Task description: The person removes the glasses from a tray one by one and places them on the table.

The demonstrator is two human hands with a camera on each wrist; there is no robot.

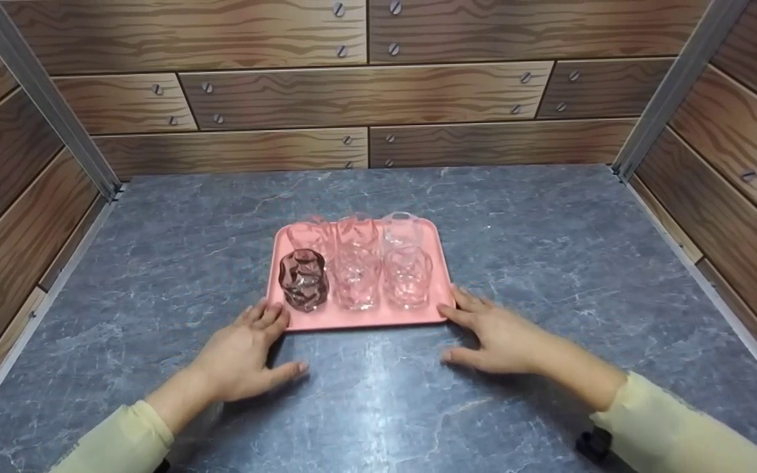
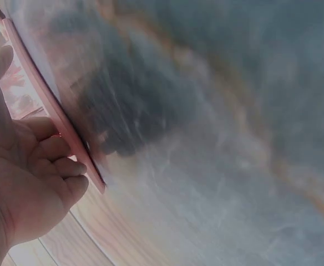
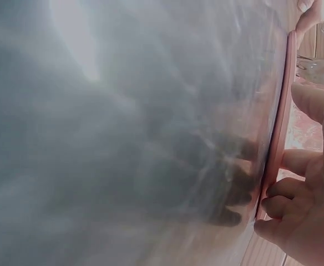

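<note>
A pink rectangular tray (image 1: 365, 318) lies on the table in the head view. Standing on it in two rows are several wavy-sided glasses: a dark smoky glass (image 1: 304, 280) at front left, clear ones such as the front-right glass (image 1: 407, 278), and a faintly lilac glass (image 1: 402, 228) at back right. My left hand (image 1: 240, 355) touches the tray's near left corner with its fingers, thumb spread away over the table. At the near right corner, the fingers of my right hand (image 1: 498, 334) touch the tray's edge, thumb also apart. Both wrist views show fingertips against the pink rim (image 2: 67, 130).
The grey marbled table (image 1: 549, 263) extends around the tray on all sides. Wood-patterned panels (image 1: 365, 98) wall it in at the back and both sides, with metal posts (image 1: 674, 85) at the back corners.
</note>
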